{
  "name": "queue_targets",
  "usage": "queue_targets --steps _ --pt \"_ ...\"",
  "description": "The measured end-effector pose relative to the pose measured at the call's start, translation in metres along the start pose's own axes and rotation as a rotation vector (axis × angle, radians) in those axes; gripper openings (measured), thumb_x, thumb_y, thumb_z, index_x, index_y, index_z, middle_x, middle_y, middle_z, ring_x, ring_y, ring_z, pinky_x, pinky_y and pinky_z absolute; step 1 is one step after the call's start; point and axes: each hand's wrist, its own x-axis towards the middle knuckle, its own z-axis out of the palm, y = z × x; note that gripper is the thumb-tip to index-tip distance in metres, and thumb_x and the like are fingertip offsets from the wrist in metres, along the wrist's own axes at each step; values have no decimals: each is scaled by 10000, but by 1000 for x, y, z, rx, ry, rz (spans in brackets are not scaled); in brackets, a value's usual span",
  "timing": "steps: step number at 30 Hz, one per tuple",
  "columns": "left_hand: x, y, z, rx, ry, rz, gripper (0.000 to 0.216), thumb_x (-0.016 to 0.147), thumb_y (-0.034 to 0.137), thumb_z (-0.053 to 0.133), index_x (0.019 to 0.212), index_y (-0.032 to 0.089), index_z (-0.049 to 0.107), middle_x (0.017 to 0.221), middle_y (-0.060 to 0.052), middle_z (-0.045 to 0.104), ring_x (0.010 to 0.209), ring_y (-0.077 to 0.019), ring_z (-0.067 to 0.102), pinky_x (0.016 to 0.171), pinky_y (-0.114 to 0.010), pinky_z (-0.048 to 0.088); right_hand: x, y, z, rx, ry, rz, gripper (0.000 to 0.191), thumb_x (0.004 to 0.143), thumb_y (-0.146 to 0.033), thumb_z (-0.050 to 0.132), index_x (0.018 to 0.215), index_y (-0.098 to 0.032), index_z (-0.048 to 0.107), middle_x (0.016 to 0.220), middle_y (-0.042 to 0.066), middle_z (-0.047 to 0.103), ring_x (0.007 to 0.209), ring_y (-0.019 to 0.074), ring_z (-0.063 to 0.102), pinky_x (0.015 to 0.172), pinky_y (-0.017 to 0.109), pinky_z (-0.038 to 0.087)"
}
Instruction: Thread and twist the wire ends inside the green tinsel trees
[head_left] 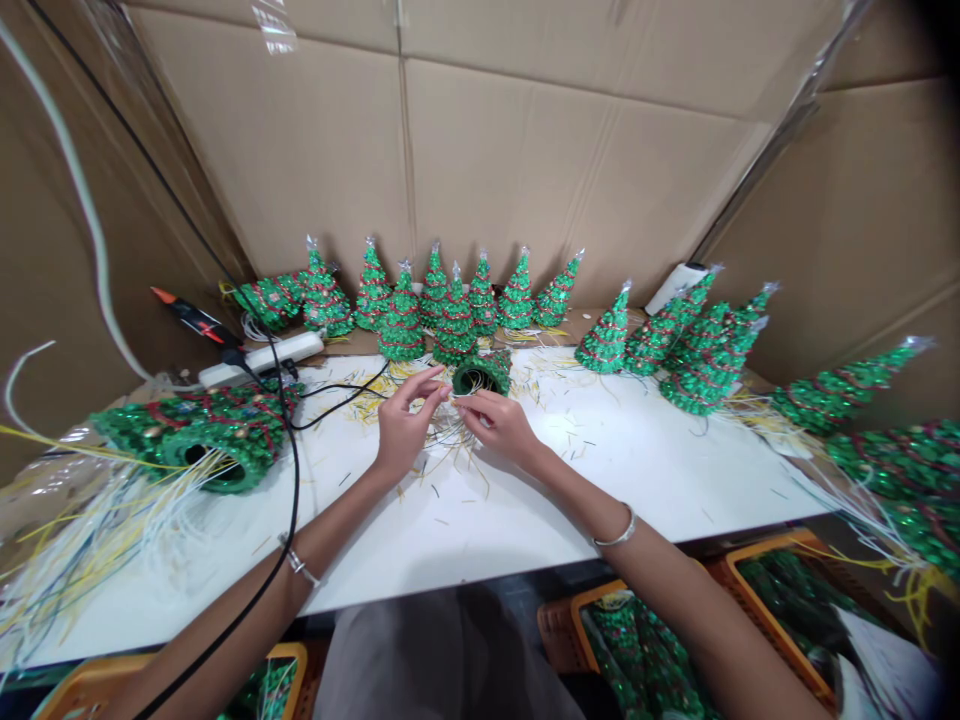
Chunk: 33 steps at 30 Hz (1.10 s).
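A small green tinsel Christmas tree [495,368] lies on its side on the white tabletop, its hollow base facing me. Thin wires [450,432] come out of that opening. My left hand [407,418] is just left of the base, thumb and forefinger pinched at the wire ends. From the right, my right hand [496,422] pinches at the same spot, partly in front of the base. The fingertips of both hands nearly meet. Which wire each one grips is too small to tell apart.
Several finished-looking trees [454,315] stand along the back, more [705,365] at right. Larger trees with long wires [225,430] lie at left. A glue gun [191,318], power strip [262,358] and black cable [296,470] are nearby. Wire clippings litter the table; orange baskets [574,620] sit below.
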Motion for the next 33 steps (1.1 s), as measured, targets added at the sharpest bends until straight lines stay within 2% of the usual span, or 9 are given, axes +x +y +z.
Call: queue_targets --steps 10,18,33 --pt "-3 3 0 70 -61 91 333 849 337 695 1164 231 691 948 -41 753 858 -163 705 856 -302 546 1 0 0 130 -41 8 241 982 -288 498 1014 -152 694 771 32 576 649 123 514 626 244 422" --pt "-4 2 0 94 -85 87 310 863 326 675 1159 234 689 929 -32 750 840 -162 705 847 -294 540 1 0 1 155 -31 -5 231 988 -298 491 966 -163 677 832 50 589 703 132 538 671 254 447" --pt "-4 5 1 108 -108 73 170 857 343 674 950 207 718 874 -31 739 798 -163 695 755 -270 550 0 1 1 131 -35 -36 234 988 -289 481 973 -165 679 858 70 603 752 151 577 702 271 477"
